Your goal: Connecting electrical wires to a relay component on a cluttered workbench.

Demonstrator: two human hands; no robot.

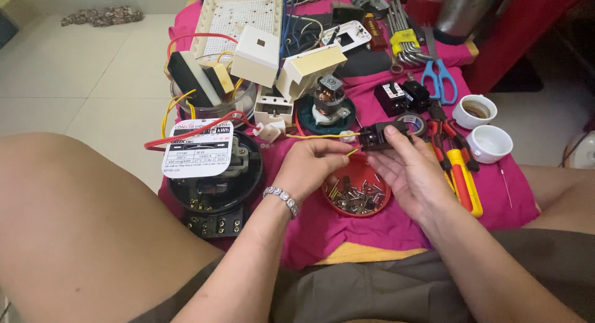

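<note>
A small black switch block [379,137] sits above a red dish of screws [357,196], pinched in the right hand [409,171], palm turned up. The left hand [313,165] — bracelet at the wrist — nips a yellow wire [316,136] meeting it. Beneath, a magenta cloth [396,221] — pale floor tiles [74,69] beyond.

Dish of screws [356,196] lies at table centre, under both hands. Meter [214,174] sits at nine o'clock of it. Motor [326,103] stands at twelve o'clock. Pliers [455,156] lie at three o'clock; two cups [480,128] beyond them; scissors [439,78] at one o'clock.
</note>
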